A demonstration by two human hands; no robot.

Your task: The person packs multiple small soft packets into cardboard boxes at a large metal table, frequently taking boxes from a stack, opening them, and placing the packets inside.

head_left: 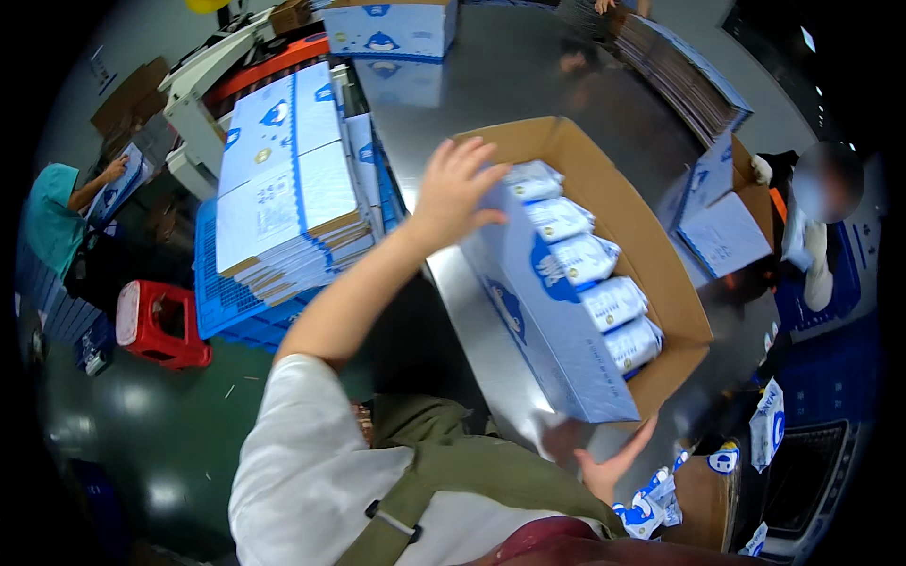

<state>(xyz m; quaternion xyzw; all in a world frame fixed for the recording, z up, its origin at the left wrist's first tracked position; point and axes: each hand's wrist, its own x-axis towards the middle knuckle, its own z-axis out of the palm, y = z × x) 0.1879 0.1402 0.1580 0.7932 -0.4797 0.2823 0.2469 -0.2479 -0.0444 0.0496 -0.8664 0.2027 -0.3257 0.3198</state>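
Note:
An open-topped carton (pixel 566 330), white and blue outside and brown inside, stands at a slant on the steel table in front of me. Inside it lie several white packets (pixel 585 259) with blue print, lined up in a row along the near-left wall. My left hand (pixel 453 193) is at the carton's far-left corner, fingers spread and thumb by the top edge. Below the carton's near end is my right hand (pixel 615 464), thumb and fingers apart, with the fingertips close to the bottom corner. Whether those fingertips touch the cardboard I cannot tell.
Flattened cartons (pixel 283 179) are stacked on a blue crate (pixel 222 283) at left, near a red stool (pixel 162 324). Another carton (pixel 392 28) stands at the table's far end. At right, a person works behind a carton (pixel 727 231); loose packets (pixel 651 505) lie near my right hand.

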